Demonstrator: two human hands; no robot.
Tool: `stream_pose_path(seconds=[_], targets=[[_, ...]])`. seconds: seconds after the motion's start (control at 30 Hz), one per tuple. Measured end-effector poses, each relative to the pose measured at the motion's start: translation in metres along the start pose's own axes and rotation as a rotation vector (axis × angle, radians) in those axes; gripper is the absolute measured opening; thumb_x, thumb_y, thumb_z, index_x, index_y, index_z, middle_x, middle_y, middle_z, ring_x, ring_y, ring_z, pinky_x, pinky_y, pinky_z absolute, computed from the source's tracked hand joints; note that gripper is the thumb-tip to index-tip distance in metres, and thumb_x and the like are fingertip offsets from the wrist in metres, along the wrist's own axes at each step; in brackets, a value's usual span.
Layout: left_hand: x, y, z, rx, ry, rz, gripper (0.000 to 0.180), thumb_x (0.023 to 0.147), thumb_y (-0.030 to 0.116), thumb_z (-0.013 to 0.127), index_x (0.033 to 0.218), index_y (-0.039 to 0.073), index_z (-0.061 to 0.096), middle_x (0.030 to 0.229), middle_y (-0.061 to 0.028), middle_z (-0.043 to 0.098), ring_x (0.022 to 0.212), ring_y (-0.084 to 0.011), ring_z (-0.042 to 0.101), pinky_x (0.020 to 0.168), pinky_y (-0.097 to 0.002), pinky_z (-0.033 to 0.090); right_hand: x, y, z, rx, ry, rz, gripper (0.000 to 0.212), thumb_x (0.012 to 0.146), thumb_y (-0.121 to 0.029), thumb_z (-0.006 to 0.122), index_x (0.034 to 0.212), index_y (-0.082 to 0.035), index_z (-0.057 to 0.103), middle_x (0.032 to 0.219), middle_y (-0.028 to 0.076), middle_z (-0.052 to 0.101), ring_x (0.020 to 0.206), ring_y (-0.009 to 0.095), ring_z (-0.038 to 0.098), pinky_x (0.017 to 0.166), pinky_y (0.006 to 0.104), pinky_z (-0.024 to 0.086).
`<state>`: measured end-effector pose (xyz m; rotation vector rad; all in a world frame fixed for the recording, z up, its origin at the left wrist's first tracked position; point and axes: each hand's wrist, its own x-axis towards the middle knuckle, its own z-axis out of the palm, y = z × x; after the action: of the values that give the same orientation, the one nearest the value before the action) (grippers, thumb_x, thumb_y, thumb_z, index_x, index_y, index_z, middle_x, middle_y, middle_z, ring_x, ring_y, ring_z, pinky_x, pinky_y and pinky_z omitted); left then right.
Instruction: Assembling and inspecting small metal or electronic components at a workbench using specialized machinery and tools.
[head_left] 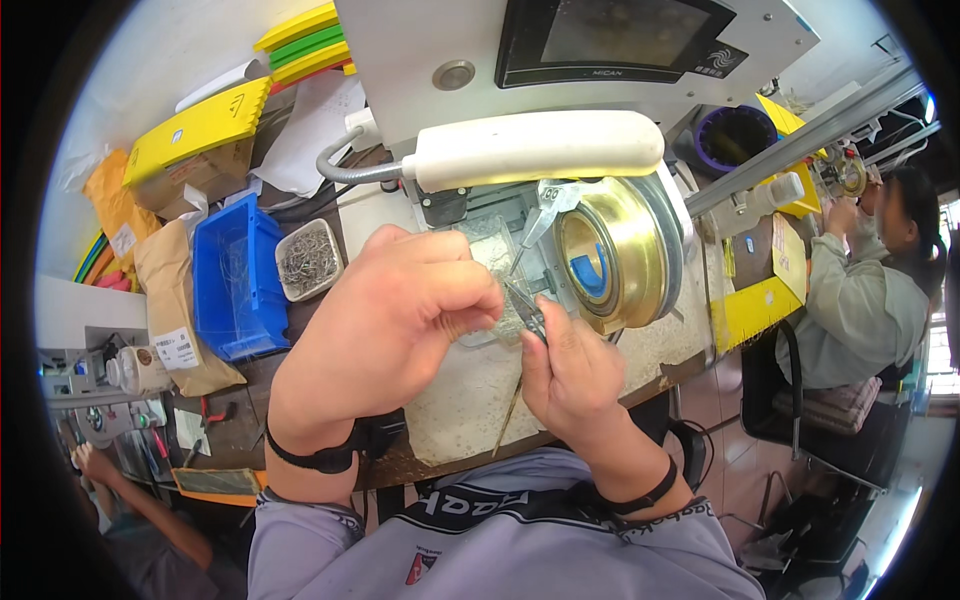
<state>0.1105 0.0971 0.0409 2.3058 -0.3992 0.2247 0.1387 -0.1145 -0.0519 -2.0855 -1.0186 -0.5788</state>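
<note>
My left hand is raised over the middle of the bench, its fingers curled into a pinch. Whatever lies between those fingertips is hidden or too small to name. My right hand grips a small pointed metal tool between thumb and forefinger, its tips slanting up toward my left fingers. Tweezers or fine pliers, I cannot tell which. Behind both hands is a clear plastic box. Close by on the right sits a large brass-coloured ring on the machine, with a blue piece inside it.
A white lamp head hangs low over the work, below a machine with a screen. To the left stand a blue bin and a white tray of small metal parts. A thin rod lies in front. Another person sits at right.
</note>
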Motion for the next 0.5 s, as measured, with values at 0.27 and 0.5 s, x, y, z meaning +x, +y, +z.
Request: stream_pose_path(seconds=[0.27,0.5], targets=[[-0.0002,-0.0024,-0.0035,-0.025,-0.015,0.007,0.012,0.076,-0.001,0.072,0.080,0.008,0.066,0.072,-0.0026,0.058,0.071,-0.0241,0.057,0.078,-0.0334,0.040,0.0031,0.0002,0.0010,0.044,0.022,-0.025,0.040,0.083,-0.003,0.075,0.118,0.010,0.062,0.072,0.010,0.056,0.051,0.022,0.054,0.045,0.0332,0.044],[-0.0012,-0.0011,-0.0031,-0.084,-0.024,0.023,0.013,0.074,-0.002,0.073,0.079,0.008,0.067,0.071,-0.0030,0.059,0.071,-0.0240,0.058,0.076,-0.0334,0.041,0.0014,0.0006,0.0007,0.040,0.021,-0.023,0.039,0.083,-0.003,0.075,0.118,0.011,0.062,0.072,0.011,0.057,0.053,0.022,0.054,0.046,0.0330,0.045]])
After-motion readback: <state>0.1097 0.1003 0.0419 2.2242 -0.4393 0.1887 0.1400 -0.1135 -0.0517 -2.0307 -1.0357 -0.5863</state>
